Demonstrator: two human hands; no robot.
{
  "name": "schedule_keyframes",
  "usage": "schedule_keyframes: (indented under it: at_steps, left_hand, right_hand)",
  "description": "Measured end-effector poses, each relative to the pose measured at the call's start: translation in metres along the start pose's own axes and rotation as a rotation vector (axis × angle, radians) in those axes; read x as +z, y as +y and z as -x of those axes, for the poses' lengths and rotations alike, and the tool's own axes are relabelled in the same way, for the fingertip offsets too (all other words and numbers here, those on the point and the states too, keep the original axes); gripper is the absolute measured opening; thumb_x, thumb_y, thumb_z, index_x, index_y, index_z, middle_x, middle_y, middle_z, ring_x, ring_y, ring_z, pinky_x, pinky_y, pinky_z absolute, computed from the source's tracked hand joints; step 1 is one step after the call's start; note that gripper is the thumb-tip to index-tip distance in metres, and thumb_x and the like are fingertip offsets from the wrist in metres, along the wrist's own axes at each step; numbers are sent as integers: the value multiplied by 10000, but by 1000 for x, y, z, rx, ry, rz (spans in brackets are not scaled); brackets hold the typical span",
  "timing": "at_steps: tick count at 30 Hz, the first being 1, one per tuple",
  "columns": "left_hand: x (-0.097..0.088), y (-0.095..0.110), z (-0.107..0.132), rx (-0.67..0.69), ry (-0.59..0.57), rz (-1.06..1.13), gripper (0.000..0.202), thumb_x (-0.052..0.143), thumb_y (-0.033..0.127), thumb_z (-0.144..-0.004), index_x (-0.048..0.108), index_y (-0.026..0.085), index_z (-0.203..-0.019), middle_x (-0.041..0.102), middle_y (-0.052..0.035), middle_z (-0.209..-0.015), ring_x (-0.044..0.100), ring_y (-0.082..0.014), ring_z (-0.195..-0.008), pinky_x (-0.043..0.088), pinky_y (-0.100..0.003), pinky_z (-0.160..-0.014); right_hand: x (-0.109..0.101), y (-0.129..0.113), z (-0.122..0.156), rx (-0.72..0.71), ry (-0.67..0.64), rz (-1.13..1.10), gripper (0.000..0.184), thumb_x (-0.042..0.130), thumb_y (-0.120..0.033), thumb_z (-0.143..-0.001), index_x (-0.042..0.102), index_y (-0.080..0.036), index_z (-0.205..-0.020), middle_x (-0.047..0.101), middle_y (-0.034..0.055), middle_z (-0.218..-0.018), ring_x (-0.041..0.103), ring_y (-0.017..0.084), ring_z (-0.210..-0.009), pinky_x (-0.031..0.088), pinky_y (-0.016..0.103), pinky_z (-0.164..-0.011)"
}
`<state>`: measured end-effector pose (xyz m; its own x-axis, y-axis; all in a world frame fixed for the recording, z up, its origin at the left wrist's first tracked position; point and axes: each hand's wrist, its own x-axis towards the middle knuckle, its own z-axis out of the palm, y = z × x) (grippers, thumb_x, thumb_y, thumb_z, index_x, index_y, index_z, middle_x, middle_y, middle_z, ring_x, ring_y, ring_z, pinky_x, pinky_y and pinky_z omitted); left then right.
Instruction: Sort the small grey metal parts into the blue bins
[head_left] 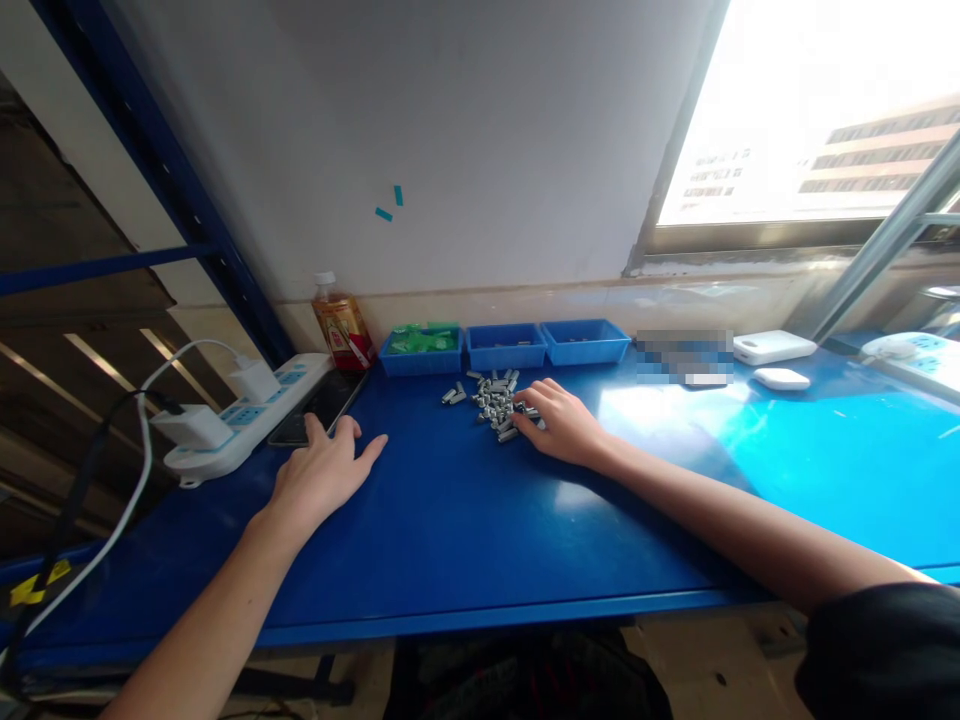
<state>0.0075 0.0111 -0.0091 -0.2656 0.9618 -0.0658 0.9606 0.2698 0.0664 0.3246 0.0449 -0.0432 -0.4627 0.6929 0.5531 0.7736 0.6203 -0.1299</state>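
Note:
My left hand [319,475] is over the left side of the blue table, fingers spread and thumb held out. Its index fingertip touches, or hovers just above, a dark phone [330,403]; I cannot tell which. A loose pile of small silvery metal cylinders [491,400] lies near the middle. At the pile's right side, my right hand [562,425] has its fingers curled, with thumb and index finger closed around a small metal part. The fingers partly hide that part and the nearby pieces.
Behind the pile stand three blue bins: one holding green pieces [424,342], a middle bin [506,357] and a right bin [585,352] with small parts. A bottle [341,325] and a power strip [247,420] with cables are left. White devices [774,346] lie right.

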Motion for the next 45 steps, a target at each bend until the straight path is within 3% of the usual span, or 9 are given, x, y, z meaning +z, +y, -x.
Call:
schedule_keyframes:
  at_steps: [13, 20, 22, 27, 35, 38, 41, 45]
  left_hand:
    - [5, -10, 0, 19, 72, 38, 726, 228, 752, -805, 544, 206, -1165, 241, -291, -1484, 621, -460, -973, 482, -525, -727]
    - [4, -10, 1, 14, 49, 33, 713, 205, 742, -814, 537, 214, -1160, 201, -257, -1507, 603, -451, -1014, 478, -511, -767]
    - [3, -7, 4, 60, 45, 14, 671, 202, 710, -834, 527, 227, -1170, 228, -219, -1508, 613, -425, -998, 481, -507, -774]
    - [6, -2, 9, 262, 59, -11, 511, 187, 532, -905, 510, 255, -1189, 445, -104, -1392, 600, -350, -1040, 495, -477, -794]
    - [5, -1, 12, 259, 61, 2, 521, 215, 524, -904, 516, 256, -1233, 460, -111, -1374, 598, -346, -1041, 496, -460, -782]
    - [5, -1, 12, 233, 68, -3, 533, 233, 548, -894, 537, 262, -1225, 392, -135, -1416, 618, -344, -978, 491, -469, -778]
    - [6, -1, 12, 234, 69, 3, 529, 249, 553, -891, 548, 256, -1211, 423, -144, -1380, 615, -341, -978, 488, -461, -785]
    - [8, -3, 12, 272, 76, 16, 504, 236, 529, -903, 531, 248, -1200, 501, -115, -1311, 592, -330, -1034, 481, -449, -820]
  right_hand:
    - [-3, -1, -1, -30, -45, -21, 208, 493, -338, -917, 594, -177, -1000, 623, 81, -911, 530, 217, -871, 446, 339, -744]
    - [-15, -3, 0, -212, -131, -138, 269, 618, -335, -810, 605, -192, -1038, 595, 82, -976, 503, 227, -914, 435, 361, -794]
    - [-16, -4, 0, -237, -133, -151, 244, 628, -294, -792, 610, -195, -1013, 588, 80, -996, 498, 229, -935, 427, 367, -807]
    - [-16, -7, 1, -260, -126, -159, 91, 598, -236, -810, 607, -204, -894, 588, 62, -964, 499, 217, -951, 412, 349, -784]
    - [-12, -10, 1, -251, -154, -117, 157, 517, -308, -911, 617, -189, -895, 590, 82, -972, 491, 218, -959, 425, 368, -809]
    - [-11, -9, -2, -261, -121, -73, 245, 423, -311, -960, 608, -181, -864, 590, 87, -942, 486, 216, -942, 421, 368, -806]
    - [-14, -7, -7, -244, -27, -52, 305, 341, -288, -981, 574, -177, -818, 584, 90, -866, 481, 211, -874, 419, 364, -783]
    - [-23, -3, -19, -175, 141, -116, 205, 368, -292, -969, 536, -188, -914, 584, 80, -842, 495, 207, -815, 433, 351, -755]
